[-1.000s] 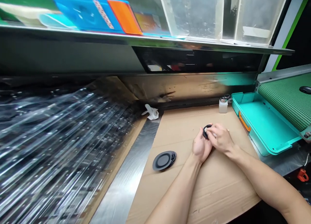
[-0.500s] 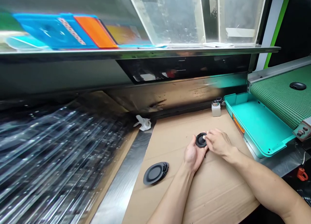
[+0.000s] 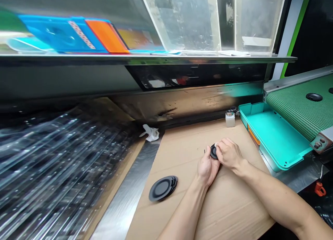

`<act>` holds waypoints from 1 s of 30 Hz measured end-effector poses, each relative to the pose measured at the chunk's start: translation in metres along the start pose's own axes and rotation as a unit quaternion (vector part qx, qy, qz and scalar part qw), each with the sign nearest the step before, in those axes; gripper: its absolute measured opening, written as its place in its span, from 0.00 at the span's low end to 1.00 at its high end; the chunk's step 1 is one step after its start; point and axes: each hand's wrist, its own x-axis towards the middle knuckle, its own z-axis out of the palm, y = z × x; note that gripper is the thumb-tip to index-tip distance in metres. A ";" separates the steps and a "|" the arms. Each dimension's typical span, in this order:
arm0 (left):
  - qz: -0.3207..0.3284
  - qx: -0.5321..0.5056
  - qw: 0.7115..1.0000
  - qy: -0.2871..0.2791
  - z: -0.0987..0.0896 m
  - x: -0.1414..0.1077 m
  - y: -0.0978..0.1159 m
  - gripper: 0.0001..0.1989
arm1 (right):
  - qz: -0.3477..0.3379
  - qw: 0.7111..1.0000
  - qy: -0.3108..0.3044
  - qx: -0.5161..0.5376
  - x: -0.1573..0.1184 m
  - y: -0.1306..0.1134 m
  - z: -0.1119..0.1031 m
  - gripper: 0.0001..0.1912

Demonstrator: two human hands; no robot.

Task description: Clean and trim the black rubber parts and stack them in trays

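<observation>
My left hand grips a small black round disc with a raised rim, tilted toward me above the cardboard. Bent over the disc's right side is my right hand, its fingers pinched on a small white wad that touches the disc near its upper edge. The fingers hide most of the wad, so its material is unclear. To the left, several similar black discs lie in a leaning, overlapping stack on the cardboard sheet.
A small white bottle with a metal cap stands at the back, beside a turquoise tray. Behind the tray, a green conveyor belt carries black discs. Crumpled white tissue lies at back left, near stacked clear plastic trays.
My right hand and the white wad have shifted slightly left over the disc, toward its upper edge, covering more of it. Another black disc has appeared at the belt's right edge.
</observation>
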 end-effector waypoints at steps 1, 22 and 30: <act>-0.001 0.000 1.000 0.002 0.001 0.000 0.000 0.23 | 0.005 1.000 0.004 -0.003 0.000 -0.001 0.001 0.08; -0.009 0.016 1.000 -0.009 -0.007 0.004 0.002 0.20 | 0.066 0.998 -0.005 0.010 0.002 0.016 -0.003 0.09; -0.028 0.004 1.000 -0.003 -0.009 0.006 0.006 0.19 | 0.021 0.999 -0.027 0.018 0.001 0.013 -0.006 0.09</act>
